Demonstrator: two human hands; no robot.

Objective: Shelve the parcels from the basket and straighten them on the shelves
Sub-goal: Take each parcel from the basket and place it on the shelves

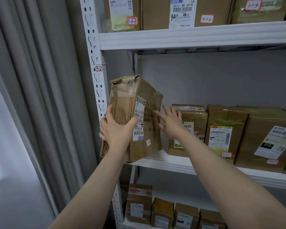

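Facing a white metal rack, we are looking at its middle shelf, a white board with a ribbed front lip. A grey curtain is hanging left of that shelf, and a grey wall is showing behind it.

We are counting three brown boxes standing on the middle shelf's right part, with a sliver of another at the frame's edge. Three more are sitting on the board above it, and four on the board below it.

One taped brown parcel is leaning tilted at the middle shelf's left end, its near bottom corner hanging over the front lip.

Our left hand is gripping the parcel's near edge, fingers curled round the left side and the thumb pressing across the label. Our right hand is reaching above the middle shelf, between parcel and boxes, fingers straight and spread. Its index tip is lying at the parcel's right face; we cannot tell whether it is touching.
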